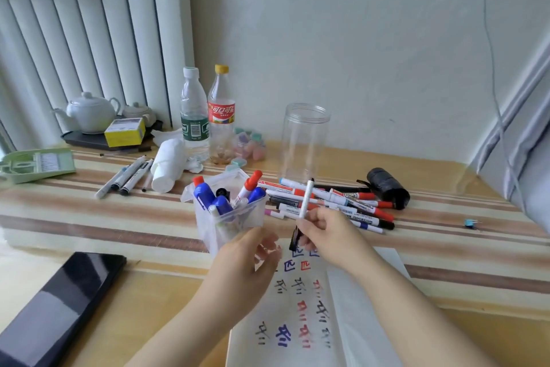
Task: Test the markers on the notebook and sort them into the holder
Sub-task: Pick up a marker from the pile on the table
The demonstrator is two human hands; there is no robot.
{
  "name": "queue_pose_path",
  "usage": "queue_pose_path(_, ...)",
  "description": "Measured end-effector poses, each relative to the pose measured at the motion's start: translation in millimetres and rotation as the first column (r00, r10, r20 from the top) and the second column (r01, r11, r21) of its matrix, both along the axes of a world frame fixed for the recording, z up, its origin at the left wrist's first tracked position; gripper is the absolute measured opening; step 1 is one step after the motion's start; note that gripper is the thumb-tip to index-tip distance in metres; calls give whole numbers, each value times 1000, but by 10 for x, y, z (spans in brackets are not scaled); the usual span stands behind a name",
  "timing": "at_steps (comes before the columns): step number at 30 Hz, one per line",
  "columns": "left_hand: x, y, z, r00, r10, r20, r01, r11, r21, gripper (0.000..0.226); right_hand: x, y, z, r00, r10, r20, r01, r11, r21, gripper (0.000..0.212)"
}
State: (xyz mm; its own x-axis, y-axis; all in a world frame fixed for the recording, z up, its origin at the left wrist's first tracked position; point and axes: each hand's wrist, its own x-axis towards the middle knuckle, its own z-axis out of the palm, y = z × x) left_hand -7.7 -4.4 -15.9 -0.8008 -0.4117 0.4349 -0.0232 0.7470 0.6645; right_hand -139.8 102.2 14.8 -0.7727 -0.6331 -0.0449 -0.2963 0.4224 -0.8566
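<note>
My right hand (324,235) grips a slim white marker (306,200), its black end pointing up and its lower end toward the open notebook (351,322). A black cap (294,238) sits at my right fingers. My left hand (247,265) hovers over the notebook's top left corner, fingers loosely curled and blurred, holding nothing I can make out. Red, blue and black marks cover the notebook page. The clear plastic holder (235,221) stands just left of my hands with several blue and red markers in it. A pile of markers (342,203) lies behind my right hand.
A tall clear jar (303,140), two plastic bottles (205,116), a white roll (168,164) and a few loose pens (128,176) stand farther back. A black roll (387,188) lies at the right, a dark tablet (59,307) at the near left, teapots (89,112) far left.
</note>
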Motion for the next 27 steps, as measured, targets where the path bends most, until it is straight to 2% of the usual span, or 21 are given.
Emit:
queue_pose_path(2, -12, 86, 52, 999, -37, 13, 37, 999, 6, 9, 201, 145, 11, 952, 31, 305, 32, 980, -199, 9)
queue_pose_path(3, -15, 131, 74, 998, -66, 19, 66, 998, -4, 12, 285, 199, -8, 931, 46, 363, 52, 966, -254, 8)
queue_pose_path(7, 57, 250, 166, 994, -94, 57, 99, 991, -94, 17, 554, 376, 3, 930, 33, 365, 64, 966, -252, 13)
queue_pose_path(9, 125, 242, 183, 996, -67, 63, 75, 989, -130, 19, 647, 486, 46, 970, 11, 242, 17, 993, -113, 20)
queue_pose_path(10, 163, 225, 182, 996, -56, 74, 66, 988, -142, 19, 683, 546, 62, 995, 5, 103, -3, 1000, -26, 23)
queue_pose_path(11, 199, 206, 180, 994, -56, 91, 70, 986, -149, 19, 711, 603, 70, 996, 12, -93, -9, 999, 37, 24)
queue_pose_path(12, 233, 192, 173, 991, -66, 113, 84, 984, -160, 19, 743, 647, 75, 942, 27, -336, -4, 998, 69, 22)
queue_pose_path(13, 262, 185, 165, 987, -82, 138, 106, 979, -173, 19, 758, 674, 71, 799, 64, -598, -4, 995, 101, 17)
queue_pose_path(14, 289, 192, 161, 982, -104, 160, 134, 974, -185, 19, 750, 677, 44, 616, 141, -775, -24, 987, 160, 10)
queue_pose_path(15, 309, 206, 153, 975, -132, 181, 166, 967, -193, 19, 767, 647, 11, 472, 215, -855, -41, 974, 222, 11)
queue_pose_path(17, 337, 240, 123, 961, -174, 215, 218, 954, -205, 20, 797, 589, -112, 329, 320, -888, -77, 947, 313, 15)
queue_pose_path(18, 354, 251, 104, 954, -181, 239, 232, 951, -205, 21, 794, 566, -169, 315, 355, -880, -90, 934, 345, 7)
queue_pose_path(20, 399, 253, 74, 940, -187, 287, 245, 952, -185, 23, 814, 548, -260, 305, 409, -860, -70, 910, 408, 27)
queue_pose_path(22, 447, 246, 61, 927, -213, 310, 271, 949, -158, 23, 823, 558, -306, 280, 428, -859, -33, 899, 437, 31)
queue_pose_path(24, 480, 247, 70, 916, -237, 324, 291, 948, -129, 24, 859, 562, -309, 234, 421, -876, -22, 903, 428, 14)
queue_pose_path(25, 487, 243, 72, 912, -243, 332, 296, 947, -121, 24, 853, 560, -317, 242, 426, -872, -42, 902, 429, 5)
queue_pose_path(27, 495, 223, 74, 907, -229, 353, 287, 950, -121, 23, 826, 561, -336, 299, 450, -841, -75, 890, 449, 28)
